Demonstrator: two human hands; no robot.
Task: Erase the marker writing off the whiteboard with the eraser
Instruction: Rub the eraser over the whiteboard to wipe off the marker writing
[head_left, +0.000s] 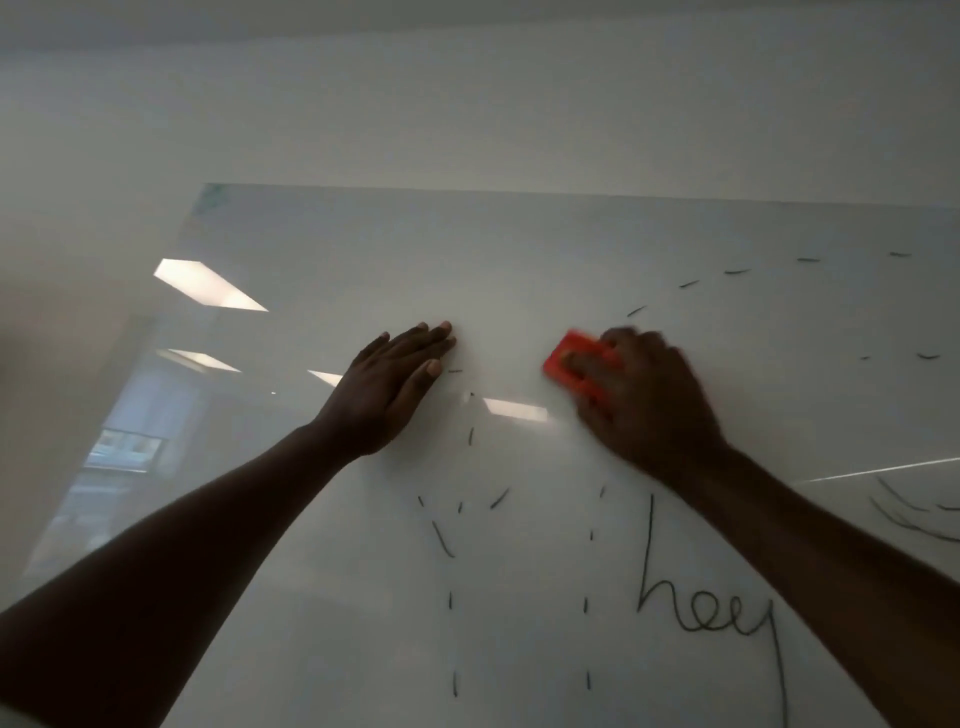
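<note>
The black handwritten word "hey" (706, 603) stands at the near right of the glossy white whiteboard (337, 597), with short black marker dashes (451, 600) to its left. This area is not yet wiped. Farther in, the left hand (395, 384) lies flat on the board, fingers straight and pressed together, probably to brace the body. To its right, the right hand (644, 395) presses the red-orange rectangular eraser (569, 349) against the surface, fingers curled over its back; blur hides finer detail. The eraser sits just below the far arc of dashes (636, 310), likely the next stroke target.
</note>
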